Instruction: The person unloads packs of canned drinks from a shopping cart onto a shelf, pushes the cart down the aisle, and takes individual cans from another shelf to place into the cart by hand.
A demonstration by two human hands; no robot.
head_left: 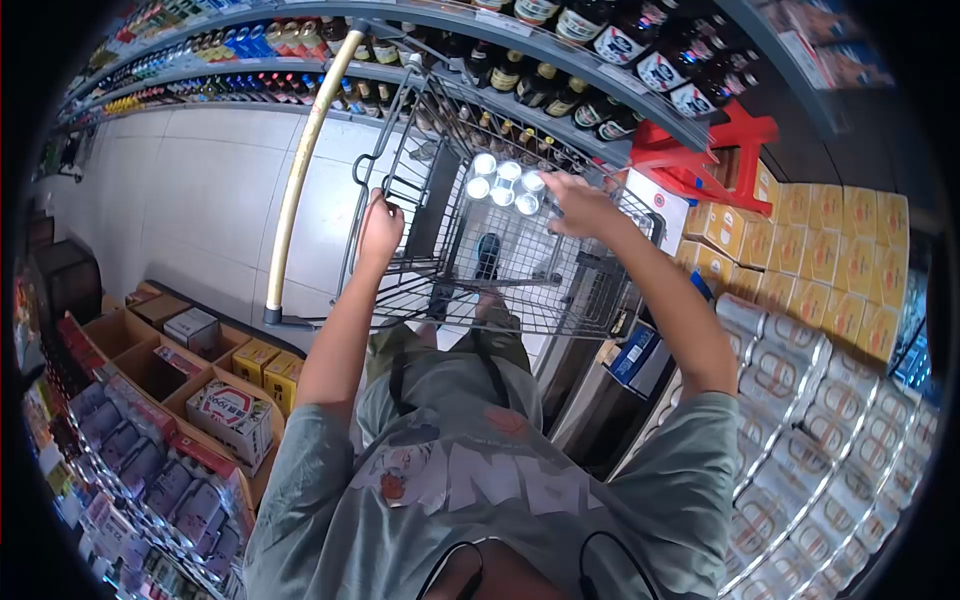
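A metal wire shopping cart (pixel 590 315) stands in front of me. Inside it, along its far side, is a pack of several silver-topped cans (pixel 503 185). My right hand (pixel 582 207) reaches over the basket with thumb and fingers apart. Its fingertips are at the pack's right end; whether they press on a can I cannot tell. My left hand (pixel 380 232) is closed at the cart's near-handle end, its fingers curled round the wire frame. The cart's pale yellow handle bar (pixel 300 170) lies left of that hand, apart from it.
Shelves of bottles (pixel 600 40) run along the far side. A red plastic stand (pixel 715 160) is beside stacked yellow boxes (pixel 835 250) at right. Wrapped can packs (pixel 800 440) rise at my right elbow. Cardboard boxes (pixel 235 415) and purple packs (pixel 165 485) sit at left. Tiled floor (pixel 190 190) extends left.
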